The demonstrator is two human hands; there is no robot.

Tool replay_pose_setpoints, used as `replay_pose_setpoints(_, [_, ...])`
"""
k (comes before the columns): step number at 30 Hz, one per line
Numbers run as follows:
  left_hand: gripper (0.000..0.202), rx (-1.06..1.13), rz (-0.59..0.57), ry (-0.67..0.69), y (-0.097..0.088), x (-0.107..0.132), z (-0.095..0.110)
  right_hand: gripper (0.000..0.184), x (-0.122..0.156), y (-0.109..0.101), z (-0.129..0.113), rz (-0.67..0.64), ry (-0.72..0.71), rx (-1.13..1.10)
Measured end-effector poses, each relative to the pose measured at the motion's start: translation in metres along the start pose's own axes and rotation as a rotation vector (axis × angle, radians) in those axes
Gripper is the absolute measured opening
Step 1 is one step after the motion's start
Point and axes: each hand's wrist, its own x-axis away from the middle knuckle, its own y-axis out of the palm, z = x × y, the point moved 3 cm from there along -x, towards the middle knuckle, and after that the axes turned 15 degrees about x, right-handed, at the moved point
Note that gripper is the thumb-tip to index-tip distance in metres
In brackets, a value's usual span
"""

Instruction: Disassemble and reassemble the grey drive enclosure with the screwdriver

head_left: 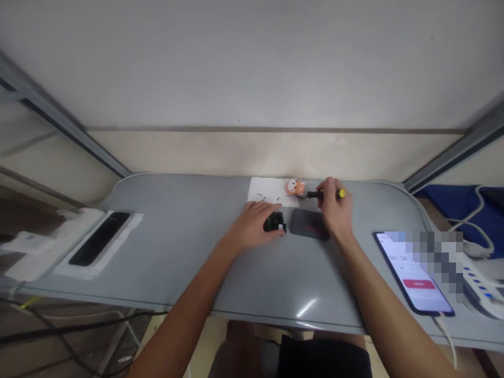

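Observation:
My left hand (pixel 254 223) is closed around a small black part (pixel 274 222) with a greenish patch and a white spot, resting on the grey table. Its kind is not clear from here. In my right hand (pixel 336 207) is a screwdriver (pixel 315 195) with a black handle and a yellow end. The tool lies nearly level, its tip pointing left beside an orange and white animal-faced figure (pixel 295 187). Several tiny dark screw-like bits lie on a white sheet (pixel 262 185) beyond my left fingers. Below my right hand sits a dark grey flat case (pixel 307 223), its right end partly covered.
A lit phone (pixel 413 278) with a cable lies at the right, near a white power strip (pixel 482 286). On the left, a black phone-like slab (pixel 100 239) rests on white material next to a white strip with plugs (pixel 55 241). A wall panel (pixel 252 63) rises behind the table.

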Motion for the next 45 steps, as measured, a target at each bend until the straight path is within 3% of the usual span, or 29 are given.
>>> replay_pose_setpoints(5, [0.063, 0.048, 0.033, -0.023, 0.004, 0.001, -0.01, 0.052, 0.004, 0.018, 0.004, -0.171, 0.011, 0.071])
replay_pose_setpoints(9, [0.068, 0.103, 0.084, -0.069, 0.006, 0.011, -0.016, 0.047, 0.007, 0.022, 0.003, -0.209, -0.025, 0.124])
replay_pose_setpoints(20, [0.065, 0.147, 0.074, -0.07, 0.007, 0.013, -0.019, 0.046, 0.007, 0.02, 0.005, -0.163, -0.013, 0.108])
replay_pose_setpoints(33, [0.061, 0.077, 0.014, -0.066, 0.01, 0.013, -0.009, 0.056, 0.0, 0.006, 0.009, 0.049, 0.132, -0.079])
replay_pose_setpoints(41, [0.063, 0.1, 0.016, -0.073, 0.01, 0.013, -0.01, 0.056, 0.001, 0.006, 0.006, 0.037, 0.159, -0.096])
replay_pose_setpoints(45, [0.048, 0.123, 0.147, -0.055, 0.005, 0.015, -0.012, 0.056, 0.003, 0.007, 0.003, -0.044, 0.178, -0.124])
